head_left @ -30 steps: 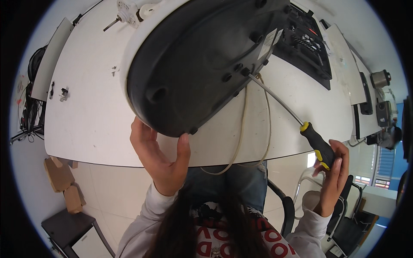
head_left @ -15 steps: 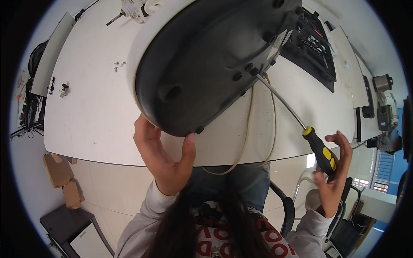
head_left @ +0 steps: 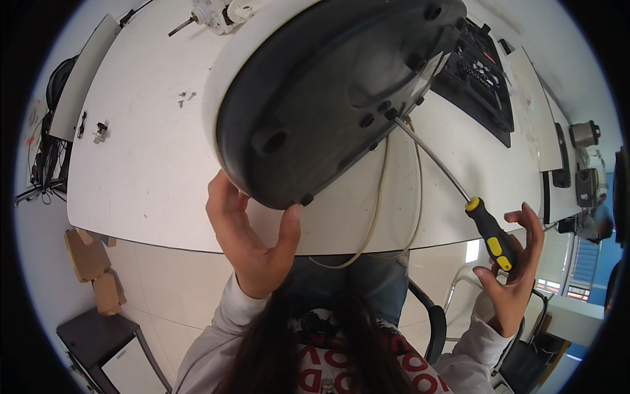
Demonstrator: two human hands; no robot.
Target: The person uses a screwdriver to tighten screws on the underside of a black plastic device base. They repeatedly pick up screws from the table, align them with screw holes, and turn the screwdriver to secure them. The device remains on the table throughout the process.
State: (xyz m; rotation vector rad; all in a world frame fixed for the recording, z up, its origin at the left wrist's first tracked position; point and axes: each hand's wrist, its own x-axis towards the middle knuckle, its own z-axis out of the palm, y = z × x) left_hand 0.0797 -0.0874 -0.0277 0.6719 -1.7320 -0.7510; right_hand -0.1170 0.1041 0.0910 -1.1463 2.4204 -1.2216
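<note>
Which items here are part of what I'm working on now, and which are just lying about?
In hand:
left hand gripping the appliance base
right hand holding the screwdriver
cream cord

Lying about:
black panel
loose screws
cardboard pieces

A: White round appliance with black underside (head_left: 328, 98): top and front hidden, facing away; upper rim cut off by the picture's edge.

B: Long steel-shafted screwdriver with black and yellow handle (head_left: 489, 236): tip lost in a recess of the underside; whether it sits on a screw, cannot tell.

A: Left hand (head_left: 252, 240): palm faces away behind the rim; fingertips hidden.

B: Cream cord (head_left: 374, 217): lower loop drops behind the white table (head_left: 144, 164) edge. Small parts (head_left: 100, 130) at far left too small to tell.
</note>
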